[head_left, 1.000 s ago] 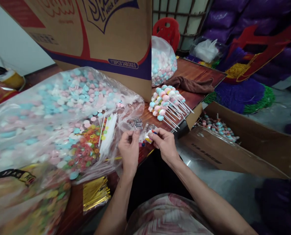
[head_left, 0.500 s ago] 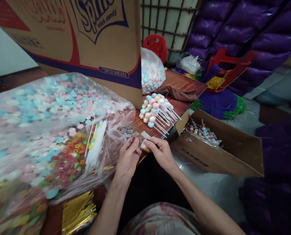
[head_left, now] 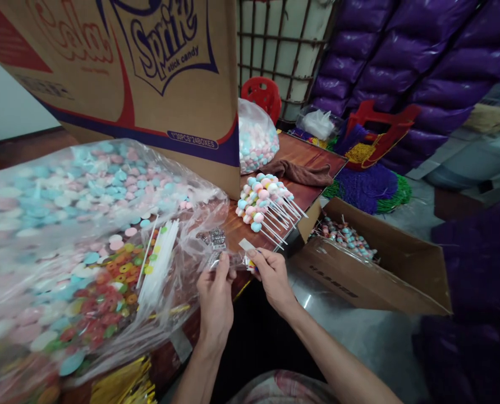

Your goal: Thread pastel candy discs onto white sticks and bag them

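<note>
My left hand [head_left: 216,294] and my right hand [head_left: 270,275] meet at the near edge of a wooden table [head_left: 308,157]. Both pinch a small clear wrapper [head_left: 237,255] with a bit of coloured candy inside. The left fingers grip its left side, the right fingers its right end. Just beyond lies a pile of candy skewers [head_left: 264,205] with white sticks. To the left, a big clear bag [head_left: 85,224] holds pastel candy discs, coloured ring candies and a bundle of white sticks [head_left: 159,261].
A tall cardboard box [head_left: 148,78] stands behind the bag. A second bag of pastel candy [head_left: 253,140] and a brown cloth [head_left: 300,171] lie farther back. An open carton [head_left: 371,258] with wrapped candies sits on the floor at right. Gold twist ties [head_left: 123,384] lie near the front.
The view has tilted up and shifted. Both hands stayed together on the small wrapper and moved slightly nearer the table edge.
</note>
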The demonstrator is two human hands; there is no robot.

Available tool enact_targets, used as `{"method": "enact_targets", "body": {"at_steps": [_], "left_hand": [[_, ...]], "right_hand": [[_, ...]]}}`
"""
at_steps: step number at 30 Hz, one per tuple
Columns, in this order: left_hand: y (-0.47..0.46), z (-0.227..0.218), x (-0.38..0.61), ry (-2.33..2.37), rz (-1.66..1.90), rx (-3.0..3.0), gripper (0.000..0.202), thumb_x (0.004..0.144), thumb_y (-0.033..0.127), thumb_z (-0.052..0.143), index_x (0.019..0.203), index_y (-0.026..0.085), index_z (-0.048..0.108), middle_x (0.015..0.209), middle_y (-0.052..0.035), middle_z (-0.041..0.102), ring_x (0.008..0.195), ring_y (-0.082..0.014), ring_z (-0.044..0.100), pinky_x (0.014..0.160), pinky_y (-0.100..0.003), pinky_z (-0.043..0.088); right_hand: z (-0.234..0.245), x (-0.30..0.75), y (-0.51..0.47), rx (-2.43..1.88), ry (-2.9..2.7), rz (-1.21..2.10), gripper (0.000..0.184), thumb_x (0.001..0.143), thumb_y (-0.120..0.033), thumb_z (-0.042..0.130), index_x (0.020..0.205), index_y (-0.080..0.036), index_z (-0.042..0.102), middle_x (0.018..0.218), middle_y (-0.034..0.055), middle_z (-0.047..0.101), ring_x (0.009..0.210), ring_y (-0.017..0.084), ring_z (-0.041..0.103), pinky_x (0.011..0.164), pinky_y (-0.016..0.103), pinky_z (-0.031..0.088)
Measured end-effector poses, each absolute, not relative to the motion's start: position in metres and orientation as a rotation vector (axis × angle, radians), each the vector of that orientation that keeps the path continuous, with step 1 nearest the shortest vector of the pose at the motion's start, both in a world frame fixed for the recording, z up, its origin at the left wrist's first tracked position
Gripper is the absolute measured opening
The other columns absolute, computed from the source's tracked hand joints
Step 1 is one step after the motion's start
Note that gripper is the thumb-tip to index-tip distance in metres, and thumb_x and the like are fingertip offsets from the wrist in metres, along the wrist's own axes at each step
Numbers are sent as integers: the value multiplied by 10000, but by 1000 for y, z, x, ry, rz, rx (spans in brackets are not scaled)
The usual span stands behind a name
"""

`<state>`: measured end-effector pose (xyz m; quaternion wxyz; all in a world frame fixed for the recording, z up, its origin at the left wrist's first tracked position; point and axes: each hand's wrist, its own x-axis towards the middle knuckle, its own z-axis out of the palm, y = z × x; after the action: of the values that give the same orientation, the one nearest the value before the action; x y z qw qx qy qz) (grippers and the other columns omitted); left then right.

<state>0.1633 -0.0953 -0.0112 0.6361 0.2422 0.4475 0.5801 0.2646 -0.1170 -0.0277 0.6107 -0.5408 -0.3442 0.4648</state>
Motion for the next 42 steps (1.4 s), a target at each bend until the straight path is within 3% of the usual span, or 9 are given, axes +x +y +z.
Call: {"method": "enact_targets", "body": {"at_steps": [5, 10, 15, 21, 25, 30, 33, 37, 42], "left_hand": [[-89, -2, 154, 1002, 1395, 431, 335, 563, 256, 914, 777, 162, 675, 783, 19, 667, 677, -77, 582, 591, -182, 451], [-89, -5, 153, 1141, 1452, 470, 363, 614, 322, 899, 884, 183, 700, 868, 11, 712, 730, -87, 629, 618, -171, 472], [-91, -9, 152, 1004, 1386, 486, 327, 627, 350, 896, 819, 167, 704, 788, 20, 691, 685, -73, 600, 634, -179, 489], [-84, -7, 151, 989, 1429, 347, 292, 589, 236, 913, 794, 173, 716, 820, 6, 720, 739, -93, 646, 651, -181, 499], [-76, -7, 146, 967, 1449, 263, 261, 616, 227, 905, 756, 167, 693, 764, 25, 699, 693, -61, 623, 630, -159, 473], [-70, -8, 137, 934, 1416, 174, 278, 648, 272, 897, 794, 172, 682, 794, 35, 697, 709, -65, 629, 698, -201, 513], [-69, -10, 134, 925, 1421, 194, 291, 673, 305, 883, 825, 169, 676, 833, 19, 709, 740, -87, 650, 743, -238, 532], [-67, -13, 133, 941, 1428, 230, 291, 702, 326, 864, 833, 164, 660, 816, 14, 706, 728, -90, 661, 719, -226, 513], [-65, -16, 133, 957, 1449, 243, 270, 735, 333, 840, 859, 168, 667, 816, 20, 708, 724, -88, 675, 696, -215, 506]], "right_hand": [[-26, 271, -116, -1270, -867, 1050, 463, 886, -492, 629, 591, -194, 431, 604, -39, 366, 585, 96, 314, 519, 234, 272], [-24, 270, -113, -1268, -830, 1045, 484, 870, -491, 647, 597, -205, 369, 622, -43, 318, 591, 94, 291, 514, 227, 272], [-24, 274, -108, -1302, -811, 1001, 479, 863, -509, 639, 579, -201, 408, 596, -43, 349, 570, 94, 305, 498, 231, 268], [-11, 280, -103, -1390, -1037, 802, 493, 889, -443, 609, 549, -209, 342, 572, -50, 326, 562, 96, 306, 544, 249, 293], [-6, 298, -89, -1574, -1204, 311, 370, 969, -363, 507, 633, -206, 510, 668, -3, 521, 654, 140, 471, 659, 280, 384], [-14, 319, -69, -2011, -1541, -187, 181, 962, -234, 521, 969, -185, 695, 955, 107, 683, 861, 228, 553, 687, 321, 354], [-22, 322, -65, -2116, -1603, -278, 203, 975, -221, 507, 952, -174, 703, 915, 116, 698, 850, 244, 552, 653, 332, 317], [-30, 322, -70, -2101, -1616, -314, 215, 983, -220, 492, 963, -168, 700, 910, 119, 704, 853, 247, 552, 736, 342, 344], [-34, 319, -82, -1946, -1531, -139, 228, 976, -214, 480, 907, -176, 694, 880, 103, 697, 847, 230, 586, 798, 343, 401]]}}
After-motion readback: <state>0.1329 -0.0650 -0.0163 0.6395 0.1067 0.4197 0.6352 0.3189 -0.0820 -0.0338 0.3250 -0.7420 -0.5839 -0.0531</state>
